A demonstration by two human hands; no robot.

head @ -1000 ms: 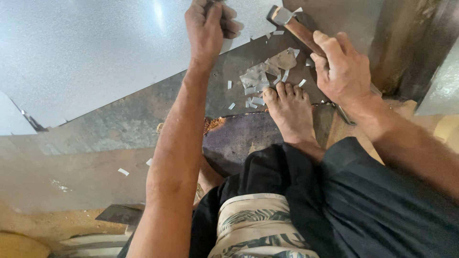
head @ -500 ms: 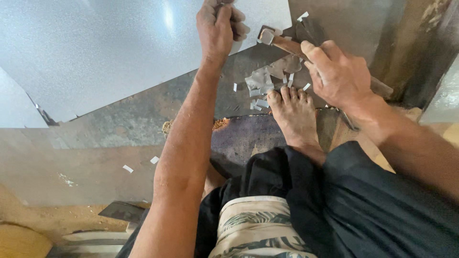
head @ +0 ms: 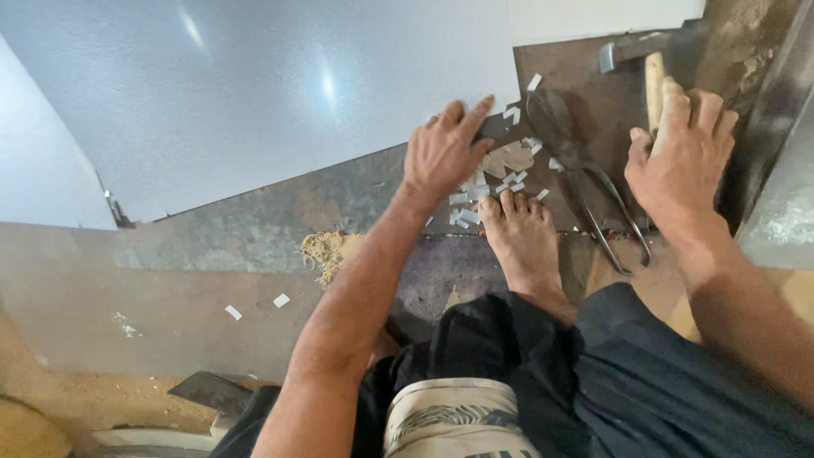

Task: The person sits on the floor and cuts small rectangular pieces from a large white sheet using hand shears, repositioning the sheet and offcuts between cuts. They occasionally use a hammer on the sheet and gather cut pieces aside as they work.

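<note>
A large pale metal sheet (head: 254,102) lies on the floor in front of me. My left hand (head: 445,153) rests at its lower right corner, fingers curled around a small dark tool (head: 498,127) that is mostly hidden. My right hand (head: 682,157) grips the wooden handle of a hammer (head: 654,80), whose steel head (head: 615,55) points left over a dark metal plate (head: 593,93). Black tin snips (head: 581,174) lie on that plate between my hands. My bare foot (head: 521,233) presses near the plate's front edge, among small white offcuts (head: 471,212).
A rusty floor plate (head: 254,229) runs under the sheet, with a tuft of straw-like fibre (head: 326,250) on it. A metal beam (head: 776,127) stands at the right. A dark flat piece (head: 212,392) lies near my left knee. Two loose offcuts (head: 280,300) sit lower left.
Both hands have come down lower in view. My left hand now sits on the sheet's corner. The hammer points away from me, and the snips are uncovered.
</note>
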